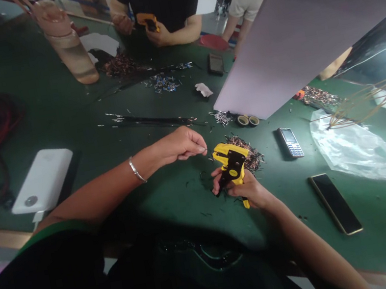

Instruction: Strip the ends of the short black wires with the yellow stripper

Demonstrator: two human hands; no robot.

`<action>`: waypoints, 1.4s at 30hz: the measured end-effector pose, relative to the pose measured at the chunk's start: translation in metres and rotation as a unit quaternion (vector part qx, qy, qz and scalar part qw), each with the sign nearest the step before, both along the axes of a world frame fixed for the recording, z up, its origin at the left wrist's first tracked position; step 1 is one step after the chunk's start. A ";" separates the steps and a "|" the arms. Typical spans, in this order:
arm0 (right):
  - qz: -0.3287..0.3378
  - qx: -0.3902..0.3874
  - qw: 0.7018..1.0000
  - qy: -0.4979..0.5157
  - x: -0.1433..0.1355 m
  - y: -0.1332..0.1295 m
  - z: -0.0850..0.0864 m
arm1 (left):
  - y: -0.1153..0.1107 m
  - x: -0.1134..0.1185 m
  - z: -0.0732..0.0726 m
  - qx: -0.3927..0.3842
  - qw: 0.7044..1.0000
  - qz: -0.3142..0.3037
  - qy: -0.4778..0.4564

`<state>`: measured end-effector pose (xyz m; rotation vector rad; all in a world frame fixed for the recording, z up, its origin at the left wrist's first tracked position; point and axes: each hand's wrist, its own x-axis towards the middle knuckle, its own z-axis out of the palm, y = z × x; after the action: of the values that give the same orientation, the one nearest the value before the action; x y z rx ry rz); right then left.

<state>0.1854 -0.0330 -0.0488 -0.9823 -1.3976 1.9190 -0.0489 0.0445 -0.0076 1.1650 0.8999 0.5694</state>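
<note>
My right hand is wrapped round the handles of a yellow and black wire stripper, its jaws pointing left. Just left of the jaws, my left hand pinches a thin dark wire; only a short end shows past the fingertips. Behind the stripper lies a heap of short copper and black wire scraps. A bundle of cut black wires with pale ends lies on the green table, beyond my left hand.
Across the table a co-worker's hand holds another yellow tool. A tall grey panel rises at the right. Nearby are tape rolls, a keypad phone, a smartphone, a plastic bag, a power bank and a bottle.
</note>
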 end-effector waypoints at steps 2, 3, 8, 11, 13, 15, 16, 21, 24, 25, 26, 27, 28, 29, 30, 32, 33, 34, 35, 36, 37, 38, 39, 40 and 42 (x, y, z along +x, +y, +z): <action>0.001 -0.001 1.000 0.003 -0.001 0.001 0.000 | -0.001 0.001 0.000 0.003 1.000 0.002 -0.002; 0.001 -0.001 1.000 0.002 -0.001 0.001 -0.001 | -0.001 0.001 0.000 0.006 1.000 0.004 -0.003; 0.003 0.011 1.000 0.006 -0.002 0.002 -0.002 | -0.001 0.000 -0.001 0.012 1.000 0.011 0.006; 0.007 0.021 1.000 -0.001 -0.004 0.002 -0.002 | 0.001 -0.001 -0.002 0.015 1.000 0.014 0.013; 0.006 0.024 1.000 -0.007 -0.005 0.002 -0.003 | 0.002 -0.002 -0.003 0.019 1.000 0.013 0.016; 0.005 0.027 1.000 -0.010 -0.006 0.002 -0.004 | 0.003 -0.003 -0.005 0.023 0.999 0.010 0.020; 0.004 0.028 1.000 -0.011 -0.006 0.002 -0.004 | 0.003 -0.004 -0.005 0.025 0.999 0.009 0.024; -0.011 0.024 1.000 -0.007 -0.009 0.003 -0.006 | 0.002 -0.005 -0.004 0.035 0.999 0.010 0.039; -0.017 0.022 0.999 -0.015 -0.011 0.004 -0.006 | 0.003 -0.006 -0.001 0.044 0.998 0.012 0.050; -0.019 0.023 0.999 -0.018 -0.011 0.004 -0.006 | 0.003 -0.006 0.000 0.048 0.997 0.011 0.056; -0.021 0.024 0.999 -0.020 -0.012 0.004 -0.006 | 0.003 -0.007 0.000 0.052 0.997 0.011 0.061; -0.023 0.025 0.999 -0.023 -0.012 0.005 -0.006 | 0.003 -0.007 0.001 0.057 0.996 0.012 0.065; -0.026 0.024 0.999 -0.026 -0.013 0.005 -0.006 | 0.004 -0.007 0.001 0.062 0.996 0.012 0.068; -0.028 0.022 0.999 -0.029 -0.013 0.004 -0.006 | 0.004 -0.008 0.001 0.067 0.995 0.013 0.069; -0.031 0.018 0.999 -0.031 -0.014 0.004 -0.006 | 0.004 -0.008 0.001 0.071 0.995 0.013 0.070; -0.036 0.009 0.999 -0.033 -0.015 0.004 -0.007 | 0.004 -0.009 0.002 0.075 0.995 0.012 0.072; -0.039 0.005 0.999 -0.033 -0.016 0.005 -0.008 | 0.004 -0.010 0.002 0.076 0.994 0.010 0.073; -0.041 0.002 0.999 -0.033 -0.017 0.005 -0.008 | 0.004 -0.010 0.002 0.077 0.994 0.010 0.074; -0.043 0.000 0.999 -0.033 -0.018 0.005 -0.008 | 0.004 -0.011 0.002 0.080 0.994 0.011 0.074; -0.044 -0.001 0.998 -0.033 -0.019 0.005 -0.009 | 0.005 -0.011 0.002 0.084 0.994 0.013 0.074; -0.044 -0.001 0.998 -0.034 -0.020 0.005 -0.009 | 0.005 -0.012 0.001 0.088 0.993 0.015 0.074; -0.044 0.000 0.998 -0.035 -0.021 0.005 -0.008 | 0.006 -0.012 0.001 0.092 0.993 0.017 0.075; -0.045 0.001 0.998 -0.035 -0.022 0.005 -0.008 | 0.006 -0.013 0.001 0.096 0.992 0.018 0.076; -0.046 0.003 0.998 -0.034 -0.023 0.005 -0.008 | 0.006 -0.013 0.001 0.099 0.992 0.018 0.080; -0.047 0.007 0.998 -0.030 -0.025 0.005 -0.007 | 0.007 -0.013 0.001 0.107 0.990 0.019 0.092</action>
<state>0.1603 -0.0277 -0.0561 -1.0892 -1.3706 1.8227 -0.0618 0.0514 -0.0067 1.4129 1.0391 0.6083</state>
